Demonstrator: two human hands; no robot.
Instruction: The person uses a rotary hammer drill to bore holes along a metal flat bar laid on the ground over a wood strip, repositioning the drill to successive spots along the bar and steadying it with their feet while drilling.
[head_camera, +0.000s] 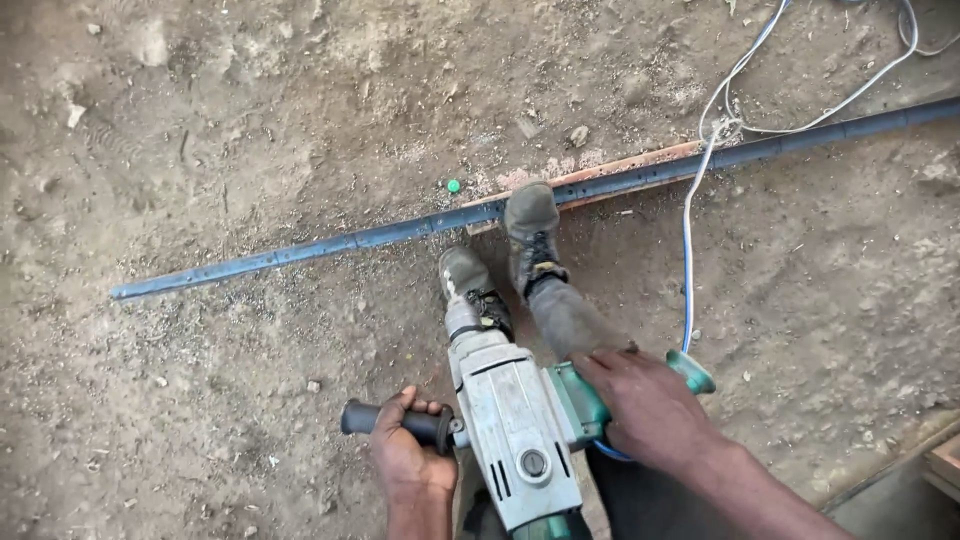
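Drill (515, 425) — left hand (405, 455) gripping side handle (385, 420), right hand (645, 405) closing on rear grip; boot (530, 225) pinning bar (400, 232) for steadiness.

Both forearms are bare, with no sleeves, gloves, watch or rings showing on the left hand (405, 455) or the right hand (645, 405). The person wears grey trousers (570, 320), dusty and worn at the lower leg. On the feet are dark, scuffed lace-up work boots (530, 235) coated in pale dust, with black laces and a black collar at the ankle.
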